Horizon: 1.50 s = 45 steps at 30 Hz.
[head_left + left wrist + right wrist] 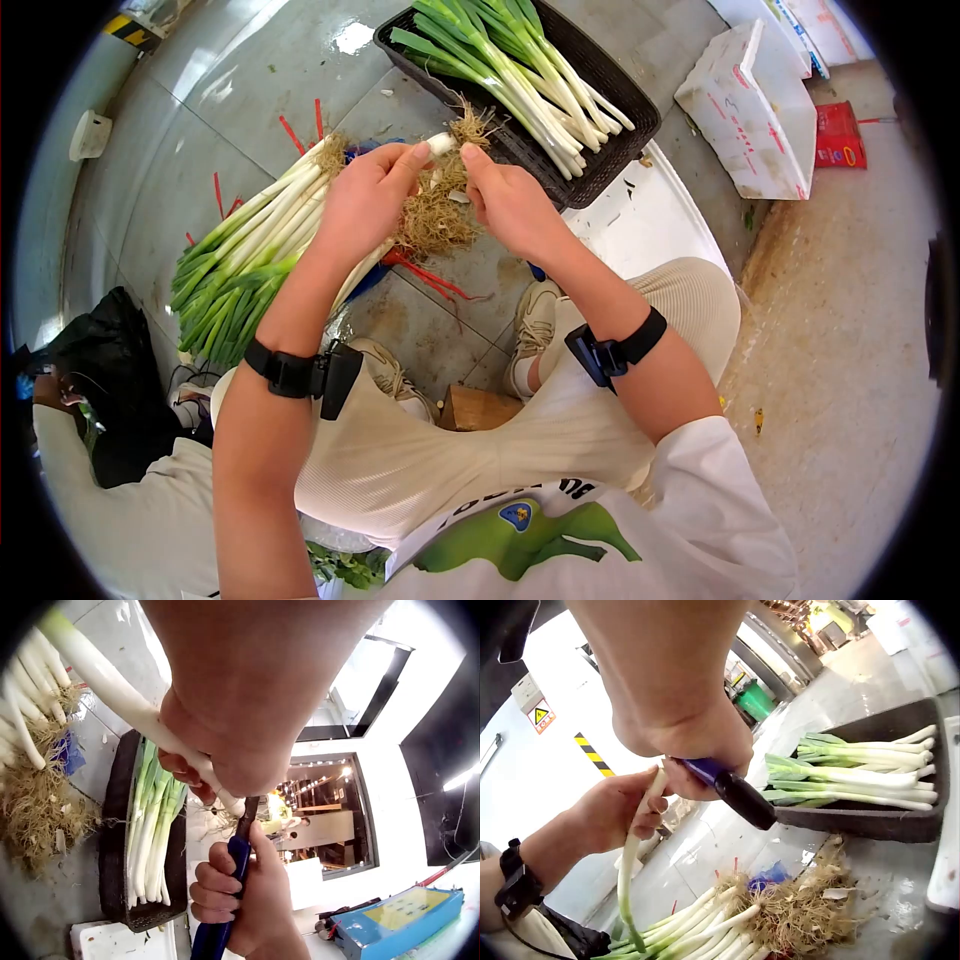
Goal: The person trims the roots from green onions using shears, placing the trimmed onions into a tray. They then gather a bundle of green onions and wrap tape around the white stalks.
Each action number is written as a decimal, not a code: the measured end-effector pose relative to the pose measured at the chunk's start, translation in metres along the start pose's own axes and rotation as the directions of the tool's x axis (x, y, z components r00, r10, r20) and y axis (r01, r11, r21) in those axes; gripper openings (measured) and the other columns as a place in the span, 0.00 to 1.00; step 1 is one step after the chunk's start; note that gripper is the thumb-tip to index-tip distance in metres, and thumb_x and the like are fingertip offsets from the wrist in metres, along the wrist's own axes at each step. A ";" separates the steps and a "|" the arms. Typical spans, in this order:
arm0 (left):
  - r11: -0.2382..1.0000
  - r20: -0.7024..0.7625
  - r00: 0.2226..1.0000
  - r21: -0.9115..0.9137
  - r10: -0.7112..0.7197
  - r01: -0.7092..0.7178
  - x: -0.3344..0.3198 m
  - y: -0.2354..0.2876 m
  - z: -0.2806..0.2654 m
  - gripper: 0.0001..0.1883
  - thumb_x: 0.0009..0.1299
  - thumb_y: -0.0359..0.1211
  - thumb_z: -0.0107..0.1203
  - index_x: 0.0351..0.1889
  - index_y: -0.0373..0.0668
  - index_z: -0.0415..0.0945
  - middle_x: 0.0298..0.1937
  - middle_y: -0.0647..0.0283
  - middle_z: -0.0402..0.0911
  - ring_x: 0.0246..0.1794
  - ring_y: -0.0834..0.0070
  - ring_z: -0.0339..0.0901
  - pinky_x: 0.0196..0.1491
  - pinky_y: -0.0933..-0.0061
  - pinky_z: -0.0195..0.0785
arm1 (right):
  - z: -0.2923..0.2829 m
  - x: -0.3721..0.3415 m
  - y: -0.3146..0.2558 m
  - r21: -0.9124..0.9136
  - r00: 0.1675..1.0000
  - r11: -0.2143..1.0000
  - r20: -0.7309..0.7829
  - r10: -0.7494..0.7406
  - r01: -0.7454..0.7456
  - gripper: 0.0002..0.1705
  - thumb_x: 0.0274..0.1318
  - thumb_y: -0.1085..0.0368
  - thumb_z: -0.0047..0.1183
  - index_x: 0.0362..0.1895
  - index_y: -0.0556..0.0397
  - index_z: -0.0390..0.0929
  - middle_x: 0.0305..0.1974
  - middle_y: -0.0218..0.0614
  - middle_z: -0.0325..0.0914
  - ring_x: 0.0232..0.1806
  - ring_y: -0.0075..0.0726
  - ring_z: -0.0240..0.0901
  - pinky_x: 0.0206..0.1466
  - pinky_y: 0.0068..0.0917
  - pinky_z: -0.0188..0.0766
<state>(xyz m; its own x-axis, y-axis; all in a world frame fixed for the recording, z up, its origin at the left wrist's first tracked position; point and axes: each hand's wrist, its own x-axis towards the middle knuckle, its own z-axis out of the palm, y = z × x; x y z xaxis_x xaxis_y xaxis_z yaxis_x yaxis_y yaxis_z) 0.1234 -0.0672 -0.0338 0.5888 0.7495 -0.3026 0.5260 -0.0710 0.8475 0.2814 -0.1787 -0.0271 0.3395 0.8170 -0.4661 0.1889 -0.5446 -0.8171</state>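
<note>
My left hand [368, 195] grips a long green onion [112, 694] by its white stem, close to the root end. Frayed roots [470, 122] stick out past the fingers in the head view. In my right hand [262, 900] is a knife with a blue handle [238, 862], the fingers wrapped round it. Its dark narrow blade [250, 810] sits right at the stem's root end, near the right thumb. The black butt of the handle [746, 801] shows in the right wrist view. Below the hands lies a heap of cut roots [435, 215].
A pile of green onions [260, 240] lies on the floor at left, among red ties [430, 275]. A dark crate [640, 95] ahead holds trimmed green onions [520, 90]. White foam boxes [750, 110] stand at right. Another person's sleeve [150, 510] appears at lower left.
</note>
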 end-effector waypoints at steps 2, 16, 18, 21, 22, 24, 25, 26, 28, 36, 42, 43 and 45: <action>0.997 -0.034 0.997 -0.032 0.063 -0.064 0.002 -0.006 0.004 0.23 0.75 0.52 0.52 0.42 0.41 0.84 0.19 0.65 0.73 0.21 0.77 0.71 0.29 0.68 0.65 | 0.000 -0.001 -0.001 0.017 1.000 1.000 -0.002 0.001 -0.001 0.41 0.70 0.35 0.35 0.28 0.65 0.75 0.27 0.52 0.76 0.32 0.54 0.71 0.44 0.44 0.67; 0.942 -0.219 0.930 0.231 0.295 -0.245 -0.012 0.009 0.015 0.17 0.70 0.48 0.60 0.47 0.47 0.85 0.23 0.56 0.80 0.23 0.59 0.77 0.28 0.63 0.68 | 0.004 0.000 0.008 0.249 1.000 0.968 0.027 0.012 -0.019 0.38 0.69 0.32 0.38 0.17 0.49 0.61 0.15 0.25 0.56 0.15 0.24 0.50 0.20 0.26 0.49; 0.918 -0.217 0.917 0.295 0.334 -0.265 -0.012 0.008 0.015 0.17 0.70 0.47 0.61 0.47 0.46 0.84 0.24 0.55 0.81 0.25 0.57 0.78 0.28 0.62 0.69 | 0.003 -0.002 0.006 0.265 0.998 0.963 0.054 0.032 -0.045 0.38 0.69 0.32 0.38 0.17 0.49 0.61 0.15 0.25 0.55 0.15 0.23 0.49 0.19 0.26 0.48; 0.823 -0.256 0.820 0.419 0.511 -0.382 -0.009 -0.001 0.016 0.16 0.70 0.46 0.61 0.46 0.45 0.83 0.26 0.55 0.81 0.27 0.55 0.78 0.28 0.59 0.69 | 0.003 -0.003 0.003 0.307 0.994 0.948 0.091 0.060 -0.085 0.38 0.69 0.31 0.37 0.18 0.48 0.60 0.15 0.23 0.54 0.13 0.22 0.46 0.17 0.25 0.45; 0.801 -0.238 0.813 0.453 0.531 -0.391 -0.009 0.000 0.014 0.16 0.70 0.46 0.61 0.45 0.44 0.83 0.26 0.56 0.80 0.26 0.55 0.78 0.28 0.59 0.69 | 0.004 -0.003 0.002 0.334 0.993 0.938 0.099 0.066 -0.095 0.37 0.69 0.31 0.37 0.18 0.48 0.59 0.15 0.23 0.54 0.13 0.21 0.45 0.17 0.25 0.43; 0.778 -0.215 0.808 0.486 0.549 -0.399 -0.008 0.000 0.015 0.15 0.69 0.45 0.62 0.45 0.44 0.82 0.26 0.56 0.80 0.26 0.56 0.78 0.27 0.59 0.69 | 0.003 -0.003 0.001 0.348 0.988 0.929 0.123 0.091 -0.128 0.37 0.68 0.30 0.37 0.20 0.48 0.60 0.15 0.22 0.53 0.13 0.21 0.44 0.17 0.25 0.43; 0.753 -0.230 0.775 0.505 0.589 -0.422 -0.007 -0.003 0.016 0.15 0.69 0.44 0.62 0.44 0.44 0.82 0.26 0.57 0.80 0.25 0.57 0.78 0.27 0.59 0.69 | 0.003 -0.002 0.000 0.358 0.983 0.921 0.147 0.110 -0.156 0.37 0.68 0.30 0.36 0.21 0.47 0.60 0.14 0.21 0.52 0.13 0.21 0.44 0.18 0.24 0.43; 0.726 -0.241 0.739 0.525 0.628 -0.445 -0.006 -0.004 0.016 0.14 0.69 0.43 0.63 0.43 0.44 0.82 0.25 0.57 0.79 0.25 0.57 0.78 0.26 0.60 0.68 | 0.001 -0.001 -0.001 0.361 0.983 0.919 0.147 0.112 -0.158 0.37 0.68 0.30 0.36 0.21 0.47 0.60 0.14 0.21 0.52 0.13 0.21 0.44 0.18 0.24 0.43; 0.694 -0.213 0.731 0.562 0.648 -0.451 -0.006 -0.002 0.017 0.14 0.68 0.43 0.63 0.43 0.44 0.82 0.25 0.58 0.79 0.25 0.58 0.78 0.26 0.60 0.68 | -0.002 0.003 -0.001 0.419 0.946 0.853 0.225 0.235 -0.311 0.36 0.67 0.28 0.36 0.23 0.47 0.61 0.15 0.21 0.51 0.14 0.21 0.42 0.18 0.25 0.40; 0.914 -0.291 0.874 0.235 0.390 -0.330 -0.015 0.018 0.001 0.17 0.73 0.45 0.59 0.46 0.40 0.81 0.22 0.59 0.76 0.19 0.70 0.70 0.25 0.68 0.62 | -0.003 0.006 0.009 0.376 0.940 0.872 0.255 0.227 -0.313 0.36 0.68 0.28 0.33 0.24 0.45 0.63 0.17 0.20 0.52 0.16 0.21 0.44 0.21 0.24 0.42; 0.954 -0.212 0.930 0.089 0.299 -0.286 -0.014 0.014 -0.008 0.20 0.76 0.48 0.56 0.44 0.37 0.80 0.19 0.61 0.69 0.21 0.77 0.63 0.27 0.70 0.60 | -0.003 0.019 0.018 0.134 0.995 0.987 -0.028 0.098 -0.093 0.40 0.68 0.29 0.35 0.23 0.53 0.68 0.19 0.31 0.62 0.23 0.31 0.58 0.31 0.31 0.56; 0.960 -0.200 0.939 0.055 0.281 -0.275 -0.013 0.014 -0.009 0.20 0.76 0.47 0.56 0.44 0.37 0.79 0.19 0.61 0.68 0.21 0.77 0.63 0.28 0.70 0.60 | -0.003 0.019 0.015 0.123 0.996 0.990 -0.060 0.072 -0.064 0.43 0.68 0.30 0.35 0.22 0.58 0.71 0.22 0.40 0.69 0.29 0.41 0.67 0.41 0.38 0.65; 0.958 -0.183 0.940 0.049 0.288 -0.284 -0.012 0.010 -0.010 0.20 0.75 0.48 0.56 0.43 0.37 0.79 0.19 0.63 0.69 0.21 0.79 0.63 0.28 0.71 0.60 | -0.004 0.015 0.011 0.158 0.995 0.986 -0.069 0.068 -0.057 0.41 0.68 0.31 0.37 0.25 0.58 0.73 0.23 0.41 0.71 0.31 0.41 0.69 0.42 0.38 0.66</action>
<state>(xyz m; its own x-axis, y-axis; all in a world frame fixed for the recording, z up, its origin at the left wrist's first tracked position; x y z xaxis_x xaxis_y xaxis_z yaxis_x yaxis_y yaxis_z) 0.1155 -0.0706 -0.0170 0.5926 0.8045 0.0396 0.3669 -0.3134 0.8759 0.2921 -0.1733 -0.0413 0.4146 0.7629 -0.4961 0.0214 -0.5532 -0.8328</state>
